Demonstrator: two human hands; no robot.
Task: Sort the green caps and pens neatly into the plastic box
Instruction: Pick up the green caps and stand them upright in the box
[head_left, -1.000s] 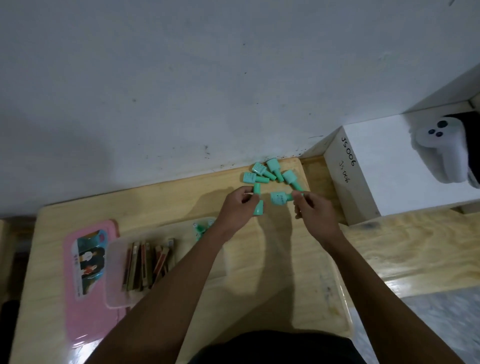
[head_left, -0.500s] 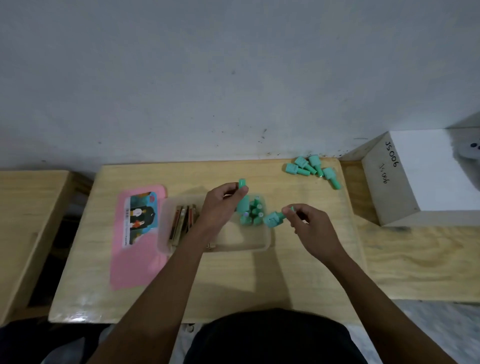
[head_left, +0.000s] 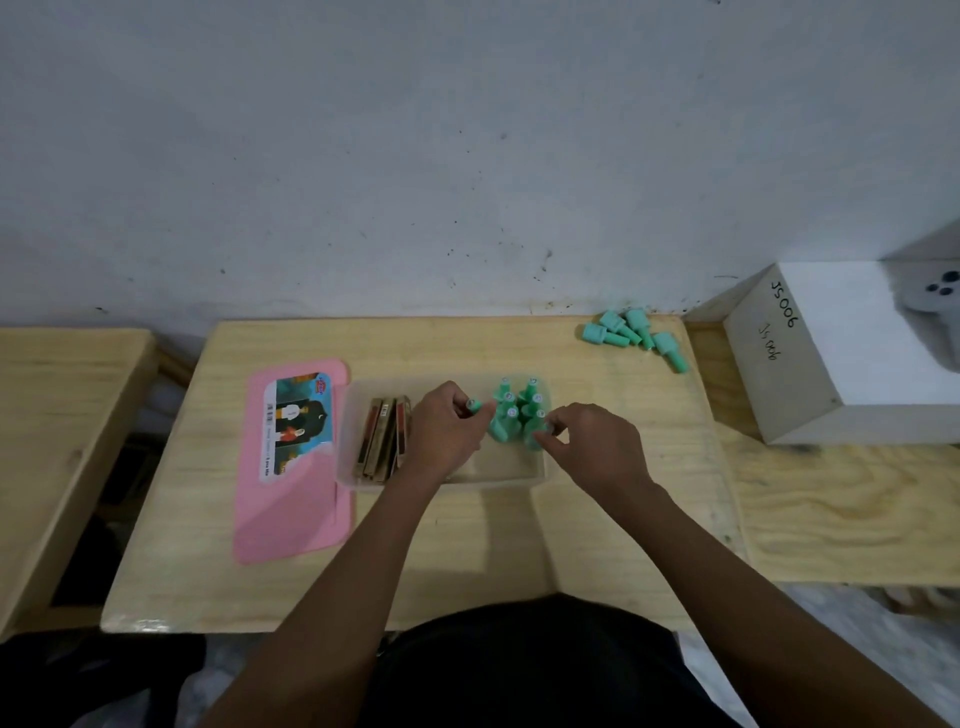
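At the centre of the frame, the clear plastic box (head_left: 498, 470) sits on the table (head_left: 571, 545). Brown pens (head_left: 382, 439) lie in its left end and a cluster of green caps (head_left: 511, 413) stands upright in its right end. The left hand (head_left: 444, 431) pinches one cap (head_left: 474, 404) in its fingertips, just left of the cluster. The right hand (head_left: 597, 449), fingers curled, pinches another cap (head_left: 537, 440) at the cluster's lower right edge. More loose caps (head_left: 631, 338) lie at the table's upper right corner, and a pink lid (head_left: 291, 493) lies left of the box.

On the counter (head_left: 519, 545), the box (head_left: 498, 475) holds pens (head_left: 382, 439) at left, caps (head_left: 511, 415) at right; lid (head_left: 291, 493) lies left, loose caps (head_left: 631, 335) behind right.
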